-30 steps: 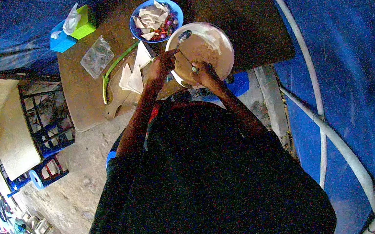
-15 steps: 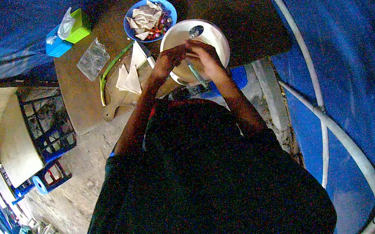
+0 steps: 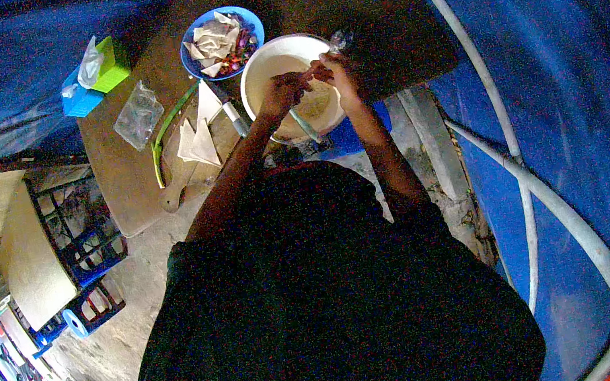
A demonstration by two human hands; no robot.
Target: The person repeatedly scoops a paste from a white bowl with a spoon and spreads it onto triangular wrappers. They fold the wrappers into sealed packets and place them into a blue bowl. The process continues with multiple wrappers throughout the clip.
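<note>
Both of my hands meet over a white bowl (image 3: 260, 69) that holds a pale filling. My left hand (image 3: 279, 94) and my right hand (image 3: 333, 71) have their fingertips pinched together on a small pale piece; what it is cannot be made out. A light-handled spoon (image 3: 304, 124) leans on the bowl's near rim under my left hand. Left of the bowl, a blue bowl (image 3: 248, 21) is heaped with pale triangular pieces. A wooden board (image 3: 179, 183) carries more triangles (image 3: 198, 137) and a knife (image 3: 232, 114).
A green stalk (image 3: 164, 132) lies along the board on the brown table (image 3: 372, 10). A clear plastic bag (image 3: 137, 113) and a blue and green box (image 3: 92, 77) sit at the far left. White pipes (image 3: 516, 171) and blue sheeting close the right side; crates (image 3: 83, 236) stand at the left.
My hands have moved from the bowl's near-left rim to over its middle, and my right hand now sits toward the bowl's right side. The view has shifted slightly.
</note>
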